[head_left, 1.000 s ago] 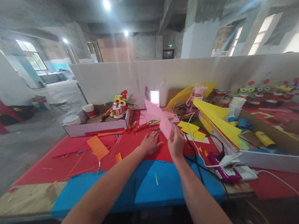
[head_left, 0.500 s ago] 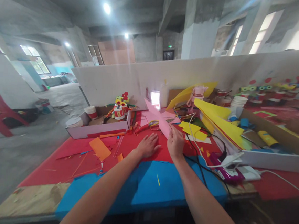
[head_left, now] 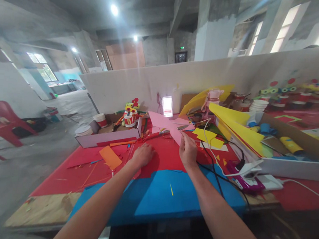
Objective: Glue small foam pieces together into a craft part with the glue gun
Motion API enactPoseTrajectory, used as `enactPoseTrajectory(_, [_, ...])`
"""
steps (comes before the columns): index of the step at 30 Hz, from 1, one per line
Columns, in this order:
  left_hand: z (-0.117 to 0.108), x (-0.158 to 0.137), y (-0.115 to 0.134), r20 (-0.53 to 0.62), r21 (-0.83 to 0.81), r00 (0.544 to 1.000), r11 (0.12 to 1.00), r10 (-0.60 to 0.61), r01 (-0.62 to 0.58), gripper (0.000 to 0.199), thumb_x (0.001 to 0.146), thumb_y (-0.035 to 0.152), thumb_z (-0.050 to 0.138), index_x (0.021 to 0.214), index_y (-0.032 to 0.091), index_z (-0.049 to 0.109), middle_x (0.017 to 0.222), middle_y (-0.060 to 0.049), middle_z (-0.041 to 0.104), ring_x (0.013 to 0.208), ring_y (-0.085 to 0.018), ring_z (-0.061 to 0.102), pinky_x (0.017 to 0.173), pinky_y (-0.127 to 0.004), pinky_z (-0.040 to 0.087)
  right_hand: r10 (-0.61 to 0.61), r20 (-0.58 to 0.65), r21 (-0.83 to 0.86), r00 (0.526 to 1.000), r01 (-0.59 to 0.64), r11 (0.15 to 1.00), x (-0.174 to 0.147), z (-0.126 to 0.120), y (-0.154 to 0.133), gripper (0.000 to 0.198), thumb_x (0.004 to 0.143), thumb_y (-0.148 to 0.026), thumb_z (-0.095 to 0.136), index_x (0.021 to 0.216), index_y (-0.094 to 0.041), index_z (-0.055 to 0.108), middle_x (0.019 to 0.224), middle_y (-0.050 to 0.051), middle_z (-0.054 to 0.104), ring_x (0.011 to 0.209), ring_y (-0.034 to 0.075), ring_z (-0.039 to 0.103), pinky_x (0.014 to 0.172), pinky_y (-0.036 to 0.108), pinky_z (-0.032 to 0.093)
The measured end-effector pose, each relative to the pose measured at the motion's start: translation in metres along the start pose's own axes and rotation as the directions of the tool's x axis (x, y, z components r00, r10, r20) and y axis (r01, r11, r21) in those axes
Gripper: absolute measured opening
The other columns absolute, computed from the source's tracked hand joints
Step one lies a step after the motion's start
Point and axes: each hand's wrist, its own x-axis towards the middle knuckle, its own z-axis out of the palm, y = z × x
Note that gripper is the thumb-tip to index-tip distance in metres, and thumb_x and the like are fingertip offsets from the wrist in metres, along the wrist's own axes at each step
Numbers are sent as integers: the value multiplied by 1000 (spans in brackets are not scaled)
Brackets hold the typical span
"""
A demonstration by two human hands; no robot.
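Note:
My right hand [head_left: 188,151] pinches the near edge of a pink paper sheet [head_left: 168,124], which is held up at a slant above the table. Other pink paper lies behind it. My left hand [head_left: 142,155] rests on the red table covering [head_left: 166,158], palm down, fingers a little bent and holding nothing. Left of it lies an orange paper strip [head_left: 110,158]. Beneath the pink sheet, scissors and another tool are partly hidden. A blue sheet [head_left: 158,200] with a thin yellow scrap [head_left: 172,189] covers the near edge.
Back left stands a toy figure [head_left: 130,115] made from a cup, beside an open box [head_left: 110,137] and paper cups [head_left: 100,120]. On the right are yellow paper pieces [head_left: 209,138], cables, a purple power strip [head_left: 247,179] and a large box [head_left: 296,169] of craft parts.
My left hand has slid left over the red covering, its fingers now less spread. The pink sheet has tilted flatter and spread to the left, still in my right hand. The view has shifted slightly.

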Motion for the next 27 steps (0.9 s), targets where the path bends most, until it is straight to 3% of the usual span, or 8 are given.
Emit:
enactPoseTrajectory(4, [17,32,13,-75,-35,976,978,204,-207,43,95,33,37,132,15,48,146,-14,44,139,-23,35,111,-38,30,-5,-1,-14,1000,5,1000,-2,2,3,38,98,-26,31,118,-16,62,109,13,71,97,23,66,92,40,48])
enactPoseTrajectory(9, [23,53,17,-94,10,992,997,80,-80,59,94,49,36,132,5,47,143,-23,45,135,-30,40,109,-40,33,-11,5,-44,1000,11,999,-2,3,8,38,99,-27,31,117,-16,62,110,14,71,97,23,66,93,39,48])
enactPoseTrajectory(13, [4,31,3,91,65,978,981,-189,184,62,89,60,38,113,8,65,122,-25,62,115,-35,59,92,-41,47,-12,21,-36,1000,13,999,-1,1,6,38,99,-27,31,118,-16,62,112,13,70,98,23,66,93,39,47])
enactPoseTrajectory(15, [-13,13,-13,148,96,956,966,-252,240,50,92,50,38,101,13,70,110,-21,69,107,-33,64,85,-38,49,-11,18,-24,1000,11,1000,-1,1,4,38,99,-27,31,118,-16,62,111,14,71,98,23,66,93,40,47])
enactPoseTrajectory(18, [-39,-15,-45,-25,70,986,984,-162,164,35,93,29,37,101,19,70,106,-14,71,104,-26,65,81,-31,48,3,15,-7,1000,-2,1000,-1,1,2,38,99,-28,32,119,-16,62,109,13,71,97,23,66,92,40,48])
enactPoseTrajectory(21, [-53,-38,-73,-138,78,947,950,-290,302,34,92,31,38,95,19,70,94,-13,73,94,-26,67,75,-31,48,14,21,-3,1000,-14,1000,-1,1,1,38,99,-28,32,119,-17,62,109,13,71,96,24,66,92,41,47])
enactPoseTrajectory(24, [-47,-49,-84,-106,95,924,922,-366,376,29,89,35,43,92,20,67,95,-13,72,94,-28,67,71,-32,47,15,27,-8,1000,-15,1000,-2,1,1,38,99,-28,31,118,-17,63,109,13,71,97,24,65,92,41,47])
enactPoseTrajectory(27, [-26,-50,-80,-24,74,941,938,-339,339,29,87,35,48,108,19,60,103,-13,71,99,-27,65,72,-31,47,7,33,-6,999,-6,1000,-2,2,1,38,99,-28,32,118,-16,63,108,13,71,98,24,65,92,40,47])
